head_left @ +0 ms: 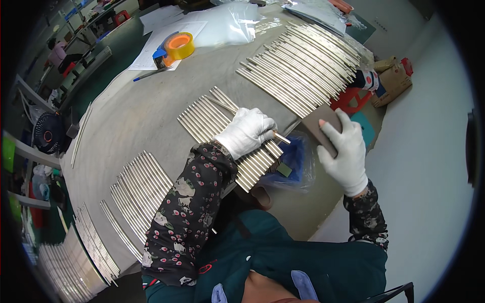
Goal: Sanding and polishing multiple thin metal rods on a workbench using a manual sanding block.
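My left hand [243, 132], in a white cotton glove, is closed around a thin metal rod [282, 137] whose end sticks out to the right past its fingers. Beneath that hand lies a row of similar rods [202, 118], with a rod or two lying askew on top. To the right, my right hand [347, 154], gloved too with one fingertip bare, grips a brown-grey sanding block [321, 126] between thumb and fingers. The block is just off the near end of a large batch of rods [300, 68] and apart from the held rod.
More rods [141, 189] lie on the grey table [131, 116] at left. A tape dispenser [178, 46], a pen [150, 74], papers and plastic bags sit at the far side. Below the table's right edge stands a blue bin [298, 166] lined with plastic, beside a wall.
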Available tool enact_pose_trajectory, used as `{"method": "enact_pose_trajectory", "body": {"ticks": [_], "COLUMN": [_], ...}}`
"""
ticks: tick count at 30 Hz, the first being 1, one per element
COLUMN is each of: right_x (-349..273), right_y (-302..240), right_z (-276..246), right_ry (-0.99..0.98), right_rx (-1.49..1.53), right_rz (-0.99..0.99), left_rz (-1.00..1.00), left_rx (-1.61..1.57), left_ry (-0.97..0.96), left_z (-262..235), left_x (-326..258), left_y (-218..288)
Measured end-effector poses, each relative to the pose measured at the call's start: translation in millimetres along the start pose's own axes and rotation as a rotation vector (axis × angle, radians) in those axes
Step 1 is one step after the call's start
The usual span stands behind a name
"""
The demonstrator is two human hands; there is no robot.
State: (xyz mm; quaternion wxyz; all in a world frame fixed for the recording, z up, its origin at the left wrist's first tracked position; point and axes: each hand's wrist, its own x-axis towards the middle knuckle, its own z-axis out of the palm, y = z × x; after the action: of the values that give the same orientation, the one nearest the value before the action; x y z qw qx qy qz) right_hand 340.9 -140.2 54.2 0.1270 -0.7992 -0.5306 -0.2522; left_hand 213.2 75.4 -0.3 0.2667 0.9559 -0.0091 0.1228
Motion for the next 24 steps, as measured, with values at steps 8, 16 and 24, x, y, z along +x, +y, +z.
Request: {"method": "enact_pose_trajectory", "body": {"ticks": [8,16,24], "right_x": [-6.6,1.4,6.5], "right_y": [6.3,-3.1,-17.6], "right_z": [8.0,4.6,1.7], "right_ry": [0.027,0.013,0.022], "right_rx": [0.021,0.065,0.168], "right_rz": [-0.003,0.029,-0.070], "left_rz": [0.024,0.018,-0.011], "left_rx": [-0.008,-0.033,-0.075], "left_ry": [0.010,0.007,-0.005], "left_z": [2.2,5.5,2.8], "left_x": [0.5,-0.6,0.8], "left_y": [-2.5,-3.1,-3.9]}}
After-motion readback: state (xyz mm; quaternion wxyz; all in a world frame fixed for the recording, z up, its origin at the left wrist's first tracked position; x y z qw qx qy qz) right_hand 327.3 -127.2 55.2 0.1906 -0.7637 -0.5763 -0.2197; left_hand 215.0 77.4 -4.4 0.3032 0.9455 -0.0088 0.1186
